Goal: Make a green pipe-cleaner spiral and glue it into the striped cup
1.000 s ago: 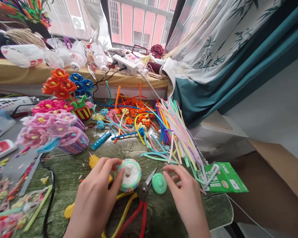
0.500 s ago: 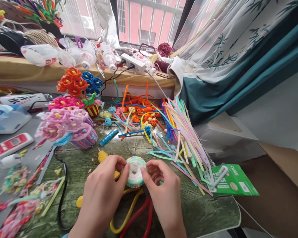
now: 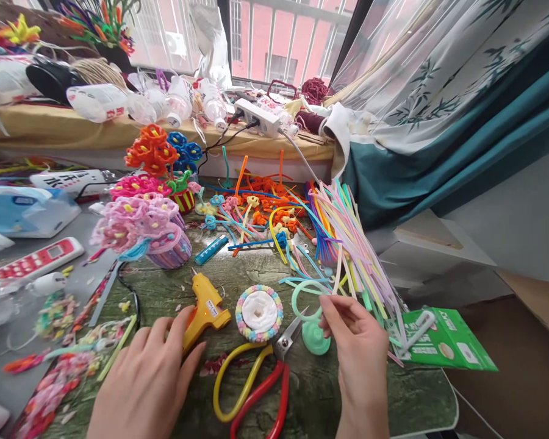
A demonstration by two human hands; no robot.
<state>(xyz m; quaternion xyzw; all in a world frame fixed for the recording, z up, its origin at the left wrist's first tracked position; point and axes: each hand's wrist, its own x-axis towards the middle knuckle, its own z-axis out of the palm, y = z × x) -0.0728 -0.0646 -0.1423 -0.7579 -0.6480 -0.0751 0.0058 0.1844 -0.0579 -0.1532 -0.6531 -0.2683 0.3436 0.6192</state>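
Note:
Pinched between thumb and fingers of my right hand [image 3: 354,341] is a mint green ring [image 3: 294,299], raised beside a mint green coiled piece [image 3: 315,339]. My left hand [image 3: 149,372] lies over the handle end of a yellow glue gun [image 3: 207,305]; its fingers are slightly bent and partly hide the handle, so the grip is unclear. Between the hands rests a round piece [image 3: 258,312] with a white middle and a pastel beaded-looking rim. Scissors [image 3: 282,346] with one yellow and one red handle lie just below it, blades pointing up and right.
Pipe-cleaner flowers in a striped pot [image 3: 169,247] stand at the left, near a blue glue stick or lighter-like item [image 3: 211,249]. Pastel pipe cleaners [image 3: 361,244] and a green packet [image 3: 448,341] lie at the right. A black cord [image 3: 135,292] runs left of the glue gun.
The round piece has left both hands and lies on the table. My left hand has moved left to the glue gun, while my right hand has moved right and taken the mint ring.

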